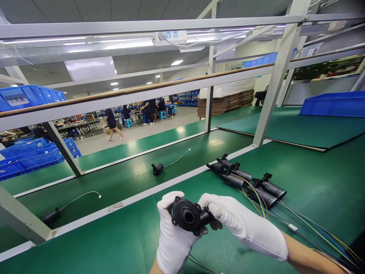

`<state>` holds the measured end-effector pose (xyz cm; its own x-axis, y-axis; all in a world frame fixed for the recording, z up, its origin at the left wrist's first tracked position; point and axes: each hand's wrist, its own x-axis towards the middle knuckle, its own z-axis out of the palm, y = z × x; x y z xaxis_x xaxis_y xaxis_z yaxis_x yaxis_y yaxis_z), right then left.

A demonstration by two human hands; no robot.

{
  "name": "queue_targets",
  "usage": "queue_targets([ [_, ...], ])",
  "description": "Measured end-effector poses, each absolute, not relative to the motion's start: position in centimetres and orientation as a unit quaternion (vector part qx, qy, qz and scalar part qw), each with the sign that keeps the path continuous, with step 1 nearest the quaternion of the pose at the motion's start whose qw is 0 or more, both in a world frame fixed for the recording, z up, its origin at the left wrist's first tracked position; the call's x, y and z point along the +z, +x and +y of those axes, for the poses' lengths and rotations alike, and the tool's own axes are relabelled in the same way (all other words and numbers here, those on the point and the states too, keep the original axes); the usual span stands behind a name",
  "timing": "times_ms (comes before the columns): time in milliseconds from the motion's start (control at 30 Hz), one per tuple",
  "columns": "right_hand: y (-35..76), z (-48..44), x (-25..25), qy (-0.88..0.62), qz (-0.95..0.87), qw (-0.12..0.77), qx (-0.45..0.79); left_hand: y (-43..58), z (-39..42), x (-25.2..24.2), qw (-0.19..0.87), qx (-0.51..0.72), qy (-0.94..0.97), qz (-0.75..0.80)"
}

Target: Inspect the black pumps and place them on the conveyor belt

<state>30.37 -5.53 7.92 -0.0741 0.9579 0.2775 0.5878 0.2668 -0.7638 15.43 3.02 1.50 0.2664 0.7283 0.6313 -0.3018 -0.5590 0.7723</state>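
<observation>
- Right now black housing is off the surface, held up over the green worktop, short of its far edge; round opening faces the camera.
- Left hand, white glove: wrapped around the housing from below and the side, thumb up by the rim.
- Right hand, white glove: fingers curled on the housing's side tube; so both hands grasp the same part.
- Far edge of worktop = white strip, one scuffed patch on it.
- Black cylindrical parts bunched right of the hands, group reaching that far edge; colored wires trail toward the near right corner, white connector among them.
- Past the strip, darker green lane: small black part mid-lane with lead, black cylinder at left end, partly behind a post.
- Far right: green sheet, dark-edged, blue bin on it.
- Overhead: pale metal frame, socket strip.
- Room: blue crates left, cardboard stack beyond, one person mid-stride, others by benches.
</observation>
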Motion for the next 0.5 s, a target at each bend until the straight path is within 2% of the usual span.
queue_targets([
  [267, 30.4, -5.7, 8.0, -0.567, -0.684, 0.393, 0.238, 15.5, 3.4, 0.6, 0.438, 0.561, 0.683, 0.165],
  [500, 30.7, -5.5, 7.5, -0.561, -0.684, 0.399, 0.244, 16.3, 2.6, 0.4, 0.511, 0.581, 0.614, 0.159],
])
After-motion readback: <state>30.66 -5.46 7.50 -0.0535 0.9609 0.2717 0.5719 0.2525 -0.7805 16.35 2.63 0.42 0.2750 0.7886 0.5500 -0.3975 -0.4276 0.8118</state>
